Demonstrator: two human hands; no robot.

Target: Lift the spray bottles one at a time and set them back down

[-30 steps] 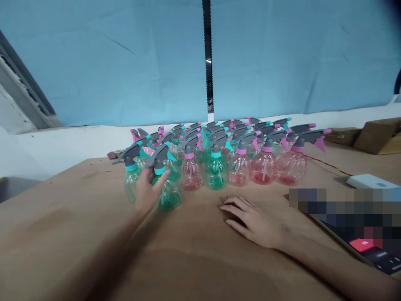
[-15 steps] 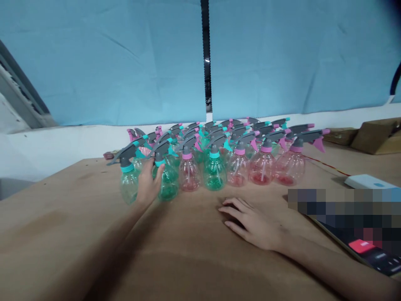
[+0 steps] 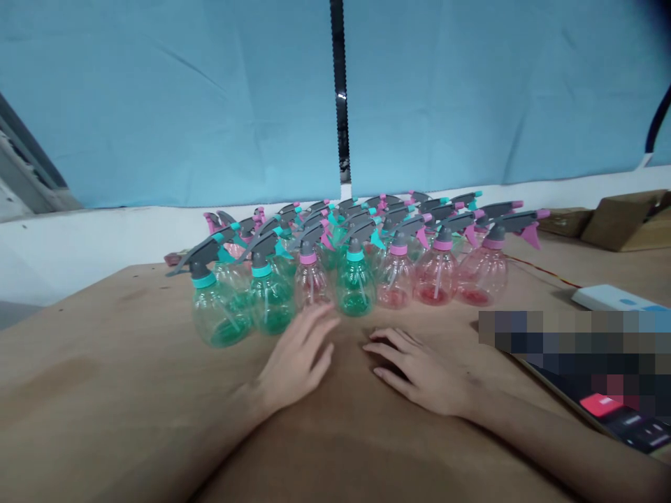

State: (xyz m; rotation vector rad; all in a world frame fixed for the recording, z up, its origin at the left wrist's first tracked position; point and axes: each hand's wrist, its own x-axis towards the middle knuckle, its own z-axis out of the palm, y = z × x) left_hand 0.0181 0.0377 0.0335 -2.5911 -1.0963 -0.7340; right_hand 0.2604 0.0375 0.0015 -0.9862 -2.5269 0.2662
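Observation:
Several round spray bottles with grey trigger heads stand upright in close rows on the wooden table [image 3: 157, 391]. In the front row are a green bottle [image 3: 220, 314] at the left end, another green bottle [image 3: 271, 300], a pink bottle [image 3: 312, 283], a green bottle [image 3: 355, 286] and more pink bottles, the rightmost being a pink bottle [image 3: 482, 279]. My left hand [image 3: 298, 360] is open with nothing in it, its fingertips just in front of the third bottle and hiding its base. Over the tabletop, my right hand [image 3: 419, 370] lies open and empty, apart from the bottles.
To the right lie a phone-like dark screen [image 3: 623, 412], partly pixelated, and a white box [image 3: 613, 300] with a thin wire [image 3: 545, 272]. Cardboard boxes [image 3: 623, 220] stand at the back right. A blue cloth [image 3: 210, 105] hangs behind the table.
My left hand has let go of the second green bottle from the left and moved right and nearer to me, fingers now spread. My right hand has stayed in place.

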